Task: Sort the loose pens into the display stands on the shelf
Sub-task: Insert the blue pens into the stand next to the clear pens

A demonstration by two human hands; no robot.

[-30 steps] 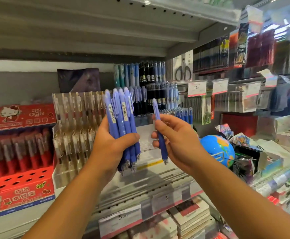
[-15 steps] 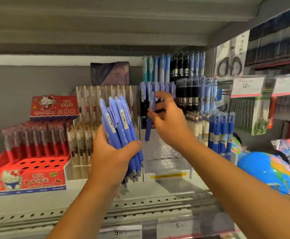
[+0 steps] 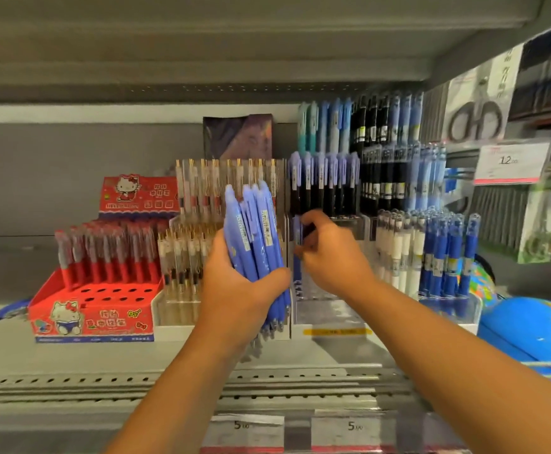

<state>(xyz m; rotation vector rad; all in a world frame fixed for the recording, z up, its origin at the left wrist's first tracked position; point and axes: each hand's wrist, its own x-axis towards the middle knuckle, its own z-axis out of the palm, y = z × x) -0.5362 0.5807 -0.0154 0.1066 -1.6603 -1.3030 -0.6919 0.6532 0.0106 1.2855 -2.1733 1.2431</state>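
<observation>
My left hand [image 3: 239,291] grips a bunch of several light blue pens [image 3: 256,237], tips down, in front of the shelf. My right hand [image 3: 331,253] pinches one blue pen [image 3: 297,257] and holds it upright at the left side of a clear tiered display stand [image 3: 329,309]. That stand's upper rows carry several blue and black pens [image 3: 324,178]; its lower front row looks mostly bare. The held pen's lower end sits low in the stand, and motion blur hides whether it rests in a slot.
A clear stand of gold-clipped pens [image 3: 198,224] is just left of my left hand. A red cartoon-cat pen box [image 3: 94,309] is farther left. White and dark blue pens [image 3: 431,257] stand at the right, a blue globe [image 3: 529,326] beyond them. Price tags line the shelf edge [image 3: 169,385].
My right hand has carried the single pen from beside the bunch up to the stand, then lowered it toward the front row. The view has moved closer to the shelf.
</observation>
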